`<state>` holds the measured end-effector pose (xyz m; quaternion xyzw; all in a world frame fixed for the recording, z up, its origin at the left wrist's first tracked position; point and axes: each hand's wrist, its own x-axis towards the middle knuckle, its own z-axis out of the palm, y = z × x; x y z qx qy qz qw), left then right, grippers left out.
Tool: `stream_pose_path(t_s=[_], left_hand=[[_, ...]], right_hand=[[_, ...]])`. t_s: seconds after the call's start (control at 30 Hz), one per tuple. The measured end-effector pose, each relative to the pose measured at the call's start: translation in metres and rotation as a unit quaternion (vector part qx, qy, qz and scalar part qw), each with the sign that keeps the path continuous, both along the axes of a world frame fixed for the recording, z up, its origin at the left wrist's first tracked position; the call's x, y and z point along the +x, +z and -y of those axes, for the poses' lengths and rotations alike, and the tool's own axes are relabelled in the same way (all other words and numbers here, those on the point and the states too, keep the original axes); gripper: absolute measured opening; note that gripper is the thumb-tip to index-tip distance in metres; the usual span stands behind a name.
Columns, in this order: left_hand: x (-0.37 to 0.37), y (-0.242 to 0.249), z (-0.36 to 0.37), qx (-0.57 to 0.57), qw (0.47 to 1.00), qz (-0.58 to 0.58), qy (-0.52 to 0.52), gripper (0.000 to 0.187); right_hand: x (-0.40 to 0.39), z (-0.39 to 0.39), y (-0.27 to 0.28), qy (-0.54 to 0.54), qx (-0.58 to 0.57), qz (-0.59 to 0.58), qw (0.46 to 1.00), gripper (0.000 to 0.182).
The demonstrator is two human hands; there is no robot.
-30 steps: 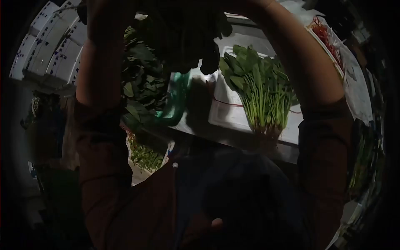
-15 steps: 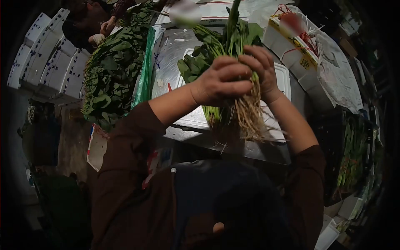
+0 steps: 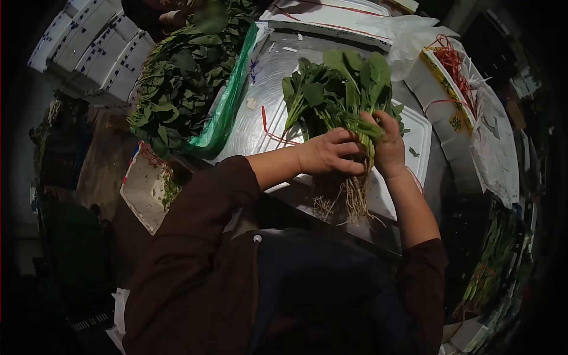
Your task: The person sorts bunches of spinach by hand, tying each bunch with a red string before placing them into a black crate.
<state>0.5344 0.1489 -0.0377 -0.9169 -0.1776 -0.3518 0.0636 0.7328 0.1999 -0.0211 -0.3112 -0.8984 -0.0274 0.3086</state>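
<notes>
A bunch of leafy greens [image 3: 355, 77] lies over a white foam lid [image 3: 418, 131] on the metal table [image 3: 266, 83], its leaves pointing away from me and its pale roots [image 3: 357, 198] towards me. From the left, my left hand [image 3: 334, 152] closes round the stems just above the roots. My right hand [image 3: 387, 145] is wrapped round the same stems from the right side, its fingers curled over the top. Some stems and leaves between the two hands are hidden by the fingers. A red tie [image 3: 266, 125] lies on the table left of the bunch.
A large heap of greens [image 3: 183, 89] with green plastic film [image 3: 222, 127] lies at the left. White boxes [image 3: 97, 50] are stacked behind it. At the right stands a foam box [image 3: 441, 89] with red ties [image 3: 452, 62]. Another person's hand [image 3: 171, 19] shows at the top left.
The bunch has come down onto the lid, its leaves now spread away from me. Both hands have lowered with it and still grip the stems. The view has shifted.
</notes>
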Motion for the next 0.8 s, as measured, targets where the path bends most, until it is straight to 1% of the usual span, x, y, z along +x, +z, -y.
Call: stream_pose_path(t_s=[0.03,0.07,0.1,0.13,0.17,0.2,0.23,0.27,0.3,0.33,0.4,0.43,0.47,0.5,0.57,0.6,0.63,0.67,0.7,0.73,0.77,0.8], left_hand=[[-0.004,-0.006,0.0,-0.012,1.0,-0.025,0.001,0.037],[-0.008,-0.01,0.002,-0.012,1.0,-0.024,0.005,0.037],[-0.012,-0.009,0.007,-0.05,0.996,-0.07,0.002,0.037],[-0.015,-0.007,0.01,-0.085,0.989,-0.117,-0.002,0.037],[-0.019,-0.006,0.018,-0.155,0.979,-0.131,-0.013,0.048],[-0.022,-0.011,0.02,-0.156,0.979,-0.131,-0.012,0.048],[-0.026,-0.017,0.021,-0.134,0.982,-0.134,0.018,0.048],[-0.03,-0.024,0.023,-0.113,0.983,-0.138,0.048,0.048],[-0.034,-0.022,0.027,-0.114,0.982,-0.14,0.049,0.048],[-0.039,-0.018,0.03,-0.114,0.983,-0.128,0.069,0.045],[-0.048,-0.025,0.036,-0.112,0.982,-0.108,0.104,0.045],[-0.05,-0.032,0.038,-0.126,0.983,-0.069,0.116,0.045],[-0.053,-0.037,0.04,-0.133,0.982,-0.034,0.131,0.045],[-0.052,-0.031,0.05,-0.166,0.971,-0.023,0.17,0.047],[-0.051,-0.058,0.065,-0.25,0.941,0.086,0.209,0.053],[-0.046,-0.045,0.074,-0.31,0.909,0.138,0.244,0.06],[-0.041,-0.048,0.08,-0.362,0.865,0.206,0.28,0.063],[-0.038,-0.052,0.085,-0.347,0.841,0.169,0.379,0.063],[-0.036,-0.055,0.087,-0.334,0.805,0.134,0.471,0.062],[-0.039,-0.066,0.086,-0.359,0.797,0.175,0.454,0.061],[-0.045,-0.078,0.083,-0.383,0.786,0.215,0.434,0.06],[-0.042,-0.068,0.086,-0.422,0.763,0.277,0.403,0.061]], right_hand=[[-0.001,0.001,-0.005,-0.01,0.002,-0.004,1.0,0.044],[-0.002,0.008,-0.011,-0.041,-0.025,0.054,0.997,0.044],[-0.001,0.014,-0.015,-0.039,-0.026,0.056,0.997,0.044],[0.001,0.015,-0.022,-0.033,-0.041,0.091,0.994,0.044],[0.002,0.017,-0.026,-0.027,-0.055,0.126,0.99,0.044],[0.004,0.021,-0.02,-0.034,-0.073,0.139,0.987,0.049],[0.004,0.022,-0.012,-0.032,-0.074,0.138,0.987,0.049],[0.004,0.024,-0.006,-0.026,-0.095,0.119,0.988,0.052],[0.003,0.026,-0.001,-0.02,-0.115,0.1,0.988,0.055],[0.004,0.03,0.003,-0.038,-0.15,0.121,0.981,0.062],[0.01,0.038,0.005,-0.045,-0.172,0.116,0.977,0.063],[0.01,0.041,0.01,-0.051,-0.188,0.108,0.975,0.064],[0.008,0.051,0.021,-0.066,-0.268,0.07,0.959,0.065],[0.015,0.056,0.012,-0.075,-0.292,0.024,0.953,0.063],[0.008,0.06,-0.001,-0.091,-0.302,-0.084,0.945,0.059],[0.0,0.065,-0.006,-0.106,-0.303,-0.136,0.937,0.059],[-0.011,0.069,-0.009,-0.108,-0.284,-0.12,0.945,0.059],[-0.021,0.075,-0.01,-0.119,-0.269,-0.099,0.951,0.059],[-0.028,0.075,-0.015,-0.132,-0.25,-0.086,0.955,0.059],[-0.032,0.077,-0.024,-0.149,-0.238,-0.066,0.958,0.058],[-0.035,0.079,-0.032,-0.158,-0.225,-0.086,0.958,0.056],[-0.036,0.076,-0.034,-0.161,-0.222,-0.089,0.958,0.056]])
